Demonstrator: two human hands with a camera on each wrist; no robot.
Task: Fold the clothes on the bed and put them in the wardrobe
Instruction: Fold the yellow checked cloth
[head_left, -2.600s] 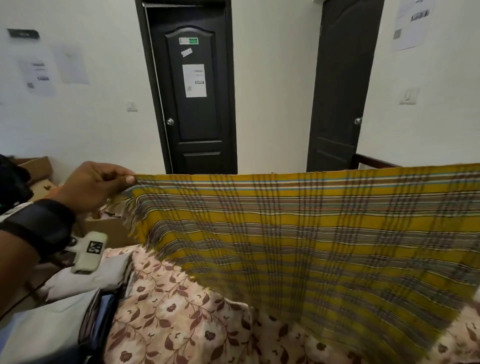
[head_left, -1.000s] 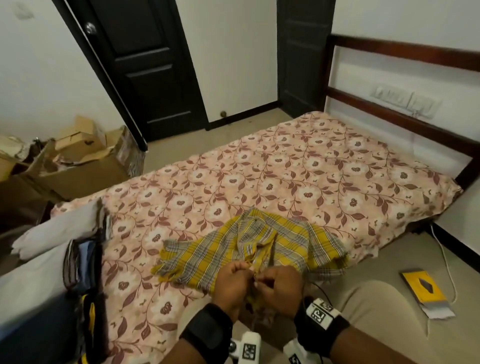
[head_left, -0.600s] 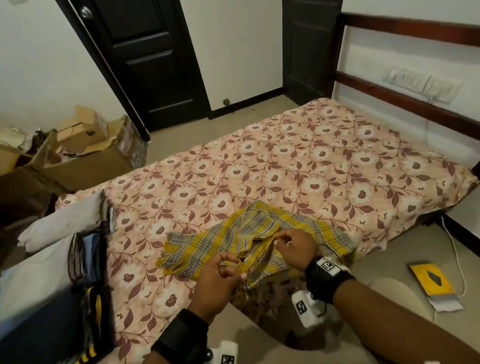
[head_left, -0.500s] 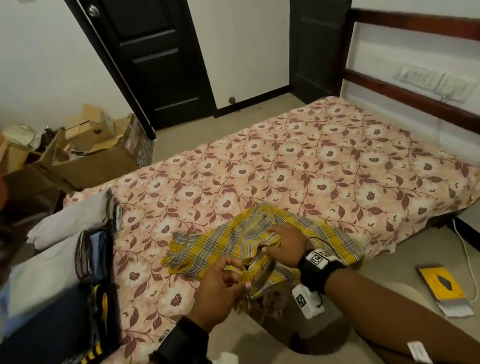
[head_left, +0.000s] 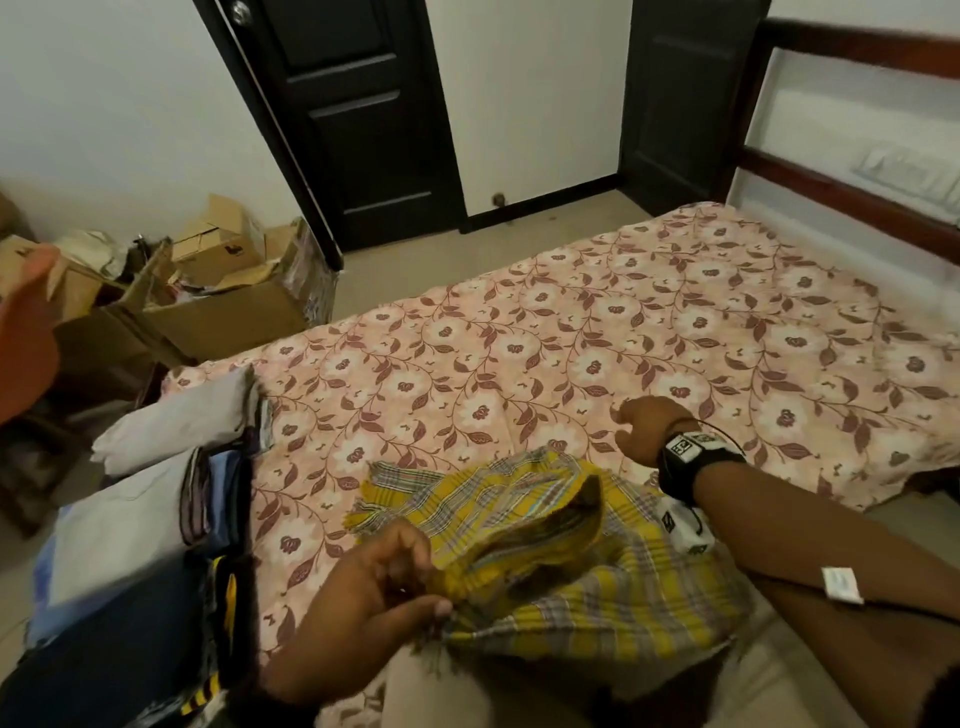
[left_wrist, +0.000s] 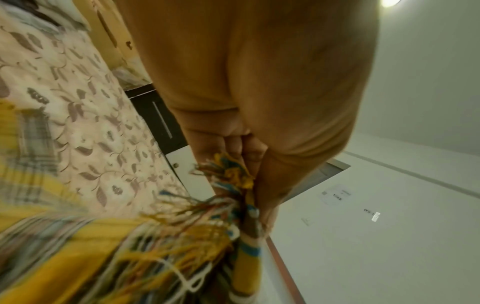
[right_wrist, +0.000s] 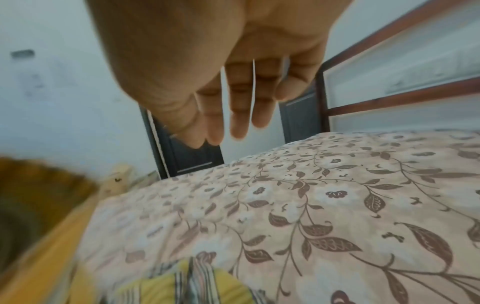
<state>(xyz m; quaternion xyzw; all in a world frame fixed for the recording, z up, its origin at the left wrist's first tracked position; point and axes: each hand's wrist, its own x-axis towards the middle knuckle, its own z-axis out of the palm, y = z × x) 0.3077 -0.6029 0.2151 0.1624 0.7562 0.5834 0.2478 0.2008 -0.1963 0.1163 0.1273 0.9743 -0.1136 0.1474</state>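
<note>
Mid-fold: left hand (head_left: 374, 587) pinches fringed corners of yellow plaid cloth (head_left: 545, 561); right hand (head_left: 647, 428) at 1 o'clock, fingers slack, empty. Next probably regrip far edge.

— Where are your cameras looking?
— Your head view is looking down across the bed (head_left: 675, 322); both wrist views are sitting close, looking along your fingers, sharing that bed (right_wrist: 337, 205) and the cloth (left_wrist: 64, 257).

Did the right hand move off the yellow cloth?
Yes. The right hand was on the yellow plaid cloth half a second ago; now it is over the floral bedsheet, nearer the headboard.
</note>
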